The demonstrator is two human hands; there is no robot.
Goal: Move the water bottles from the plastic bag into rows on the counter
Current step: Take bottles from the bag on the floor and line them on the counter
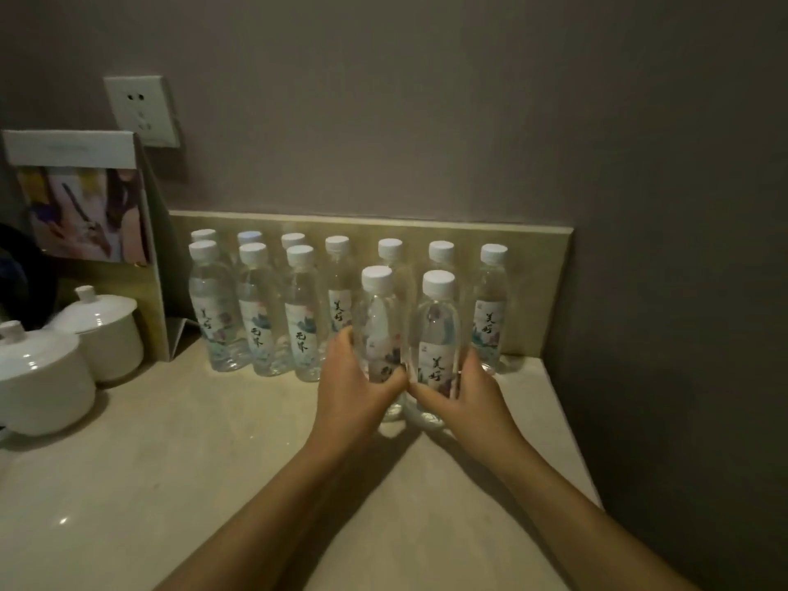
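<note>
The left hand [356, 388] is curled round the lower body of one water bottle [379, 334], thumb across its front. The right hand [462, 392] grasps a second water bottle [437, 339] the same way. The two bottles stand upright, just beside each other, thumbs nearly touching between them, in front of the bottle rows [298, 305] lined along the worktop's [192, 441] back edge, toward its far right corner.
</note>
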